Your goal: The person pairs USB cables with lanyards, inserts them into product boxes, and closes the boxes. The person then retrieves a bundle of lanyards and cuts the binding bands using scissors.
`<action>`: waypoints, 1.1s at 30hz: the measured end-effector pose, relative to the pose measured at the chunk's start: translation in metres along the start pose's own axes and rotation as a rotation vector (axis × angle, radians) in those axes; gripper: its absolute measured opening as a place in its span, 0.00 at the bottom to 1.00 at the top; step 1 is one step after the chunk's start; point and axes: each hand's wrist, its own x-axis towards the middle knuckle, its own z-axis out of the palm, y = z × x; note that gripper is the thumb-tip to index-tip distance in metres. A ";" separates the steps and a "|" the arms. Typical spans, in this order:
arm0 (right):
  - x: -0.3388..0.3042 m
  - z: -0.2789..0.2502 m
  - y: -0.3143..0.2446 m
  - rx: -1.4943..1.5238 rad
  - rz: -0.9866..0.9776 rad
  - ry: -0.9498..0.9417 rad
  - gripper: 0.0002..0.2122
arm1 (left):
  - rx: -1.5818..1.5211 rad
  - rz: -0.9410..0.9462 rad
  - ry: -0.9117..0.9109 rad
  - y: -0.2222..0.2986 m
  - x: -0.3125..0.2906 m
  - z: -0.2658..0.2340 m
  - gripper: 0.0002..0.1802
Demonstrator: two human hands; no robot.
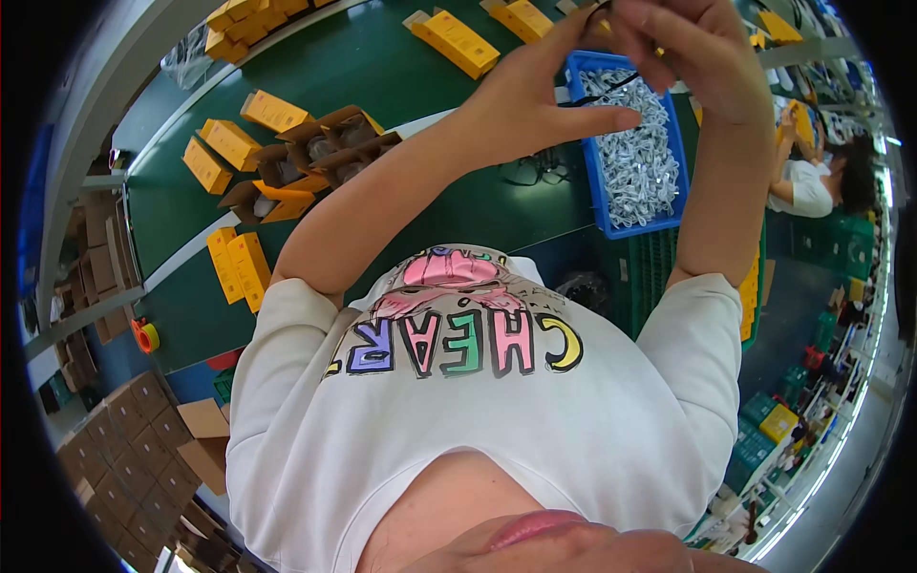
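Observation:
My left hand point(535, 107) is raised over the far part of the green bench, its thumb stretched out away from the fingers. Beside it, my right hand point(702, 57) has its fingers curled near a thin black cord point(611, 90). This cord spans the space between the two hands, and its ends are hidden. Fingertips of both hands meet close to the upper edge, partly cut off there. Under them lies a blue bin point(598, 196), filled with many small white and silvery pieces point(635, 167). Dark-rimmed glasses point(535, 170) rest on the bench left of the bin.
Yellow boxes point(457, 43) lie at the back and left of the green bench point(401, 86). Opened brown dividers point(334, 148) hold wrapped items. A tape roll point(145, 334) is at the left edge. Stacked cartons point(129, 449) stand lower left. Another person point(812, 181) sits far right.

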 end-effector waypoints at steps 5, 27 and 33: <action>-0.040 -0.025 -0.008 0.057 -0.247 0.217 0.09 | -0.633 -0.316 -0.221 0.014 0.013 0.027 0.18; -0.196 -0.176 0.436 -1.448 0.705 0.563 0.08 | -0.421 -0.699 -0.150 -0.030 -0.091 0.009 0.13; -0.209 -0.177 0.429 -1.455 0.705 0.494 0.06 | -0.369 -0.876 -0.125 -0.023 -0.109 0.025 0.15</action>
